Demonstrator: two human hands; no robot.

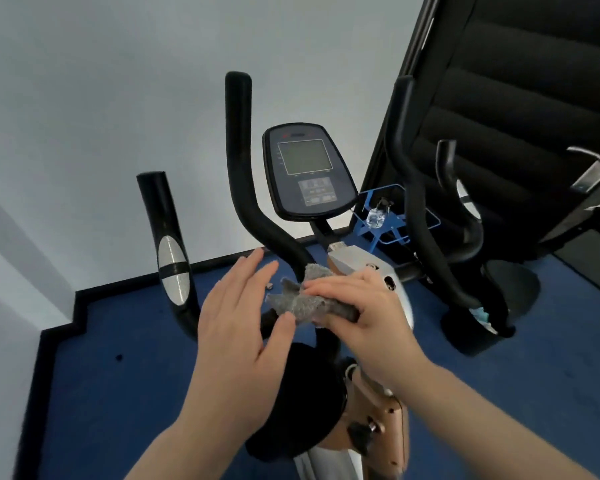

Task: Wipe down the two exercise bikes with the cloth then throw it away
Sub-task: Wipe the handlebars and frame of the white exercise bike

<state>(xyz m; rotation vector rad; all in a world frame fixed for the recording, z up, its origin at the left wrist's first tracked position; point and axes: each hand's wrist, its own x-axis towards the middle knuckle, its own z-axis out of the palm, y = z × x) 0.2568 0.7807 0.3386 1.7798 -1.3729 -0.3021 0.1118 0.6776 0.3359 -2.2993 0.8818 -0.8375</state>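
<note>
head | right hand (364, 306) grips cloth (302, 301) | left hand (243, 313) spread, empty | handlebar (253, 209) behind

Nothing readable here, honestly. The bike's console (309, 171) has a grey screen (305, 156) with small markings down its left edge and along the bottom, plus a red-ish logo strip above it and a button panel (317, 192) below, but it's all too blurry and small to make out any letters, numbers or brand.
</note>
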